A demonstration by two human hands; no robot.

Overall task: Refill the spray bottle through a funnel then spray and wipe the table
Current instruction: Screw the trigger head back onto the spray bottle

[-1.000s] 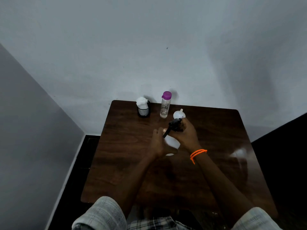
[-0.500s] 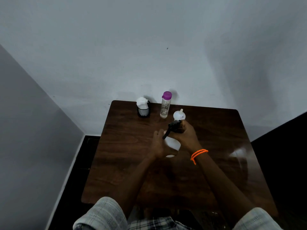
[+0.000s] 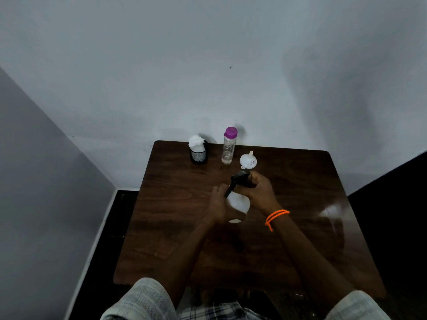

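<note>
A dark wooden counter (image 3: 300, 181) fills the view against a pale wall. Near its middle, the left hand (image 3: 218, 207) grips the white spray bottle (image 3: 238, 202) around its body, while the right hand (image 3: 260, 190) clenches the black spray head (image 3: 240, 179). Little has shifted over the last second, so the head is probably being unscrewed. At the far edge stand a tissue holder (image 3: 198, 155), a purple-capped water bottle (image 3: 228, 146) and a white funnel (image 3: 248, 160), untouched.

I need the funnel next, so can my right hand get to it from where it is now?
Probably yes. The funnel lies on the table just beyond the right hand, with nothing between them. But that hand's grip is on the spray bottle's black head, so it must let go first.
</note>
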